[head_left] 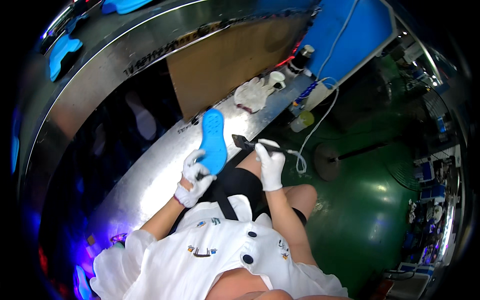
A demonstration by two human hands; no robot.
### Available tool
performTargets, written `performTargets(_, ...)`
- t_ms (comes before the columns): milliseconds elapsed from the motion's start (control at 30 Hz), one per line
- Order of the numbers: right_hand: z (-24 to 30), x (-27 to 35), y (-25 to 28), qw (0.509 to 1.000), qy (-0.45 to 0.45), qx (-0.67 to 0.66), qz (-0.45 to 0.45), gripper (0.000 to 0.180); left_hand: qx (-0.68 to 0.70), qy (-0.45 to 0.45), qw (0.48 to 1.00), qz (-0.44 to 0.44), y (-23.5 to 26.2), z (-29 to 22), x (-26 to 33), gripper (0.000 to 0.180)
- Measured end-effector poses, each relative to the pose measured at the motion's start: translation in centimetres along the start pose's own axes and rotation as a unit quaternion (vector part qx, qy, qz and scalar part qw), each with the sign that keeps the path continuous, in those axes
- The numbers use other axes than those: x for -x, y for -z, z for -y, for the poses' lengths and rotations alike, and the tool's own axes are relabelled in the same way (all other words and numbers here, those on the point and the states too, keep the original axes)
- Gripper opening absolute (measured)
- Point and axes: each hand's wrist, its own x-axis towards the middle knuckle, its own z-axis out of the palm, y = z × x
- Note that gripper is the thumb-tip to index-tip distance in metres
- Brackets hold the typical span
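My left hand (196,175), in a white glove, grips the heel or toe end of a blue shoe sole (214,137); I cannot tell which end it is. Small dark marks dot the sole's far end. My right hand (271,167), also gloved in white, is closed round the dark handle of a brush (241,142). The brush head points left toward the sole, with a gap between them. From the handle's back end runs a clear hose (301,159). Both hands are over my lap, at the edge of a shiny metal bench (170,165).
A spare white glove (252,95), a white cup (276,80) and a dark bottle (302,56) stand along the bench. Beside it is a yellow-topped container (303,120). Blue soles (64,54) lie on the conveyor at upper left. A stand fan's base (327,162) is on the green floor.
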Motion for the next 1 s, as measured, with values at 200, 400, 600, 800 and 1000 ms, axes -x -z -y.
performTargets(200,-3.7,-5.2,-5.3,0.979,0.042,0.195,0.038,0.023,0.563,0.356,0.728,-0.162,-1.5,2.9,-3.9,0.053)
performTargets(400,-2.5,-1.4,-7.6,0.883,0.22,0.397,0.114,0.015,0.709,0.493,0.497,-0.085,-3.7,1.1,-6.7,0.068)
performTargets(600,2.4,-1.1,-4.9,0.953,0.129,0.232,0.143,0.015,0.829,0.389,0.403,0.001,-3.2,-1.9,-6.0,0.073)
performTargets(800,7.0,1.9,-6.7,0.854,0.347,0.263,0.285,0.018,0.899,0.263,0.35,-0.026,-4.1,-2.0,-5.3,0.074)
performTargets(1000,6.7,1.0,-5.8,0.87,0.382,0.275,0.147,0.019,0.854,0.264,0.448,0.009,-3.1,-4.0,-6.5,0.089)
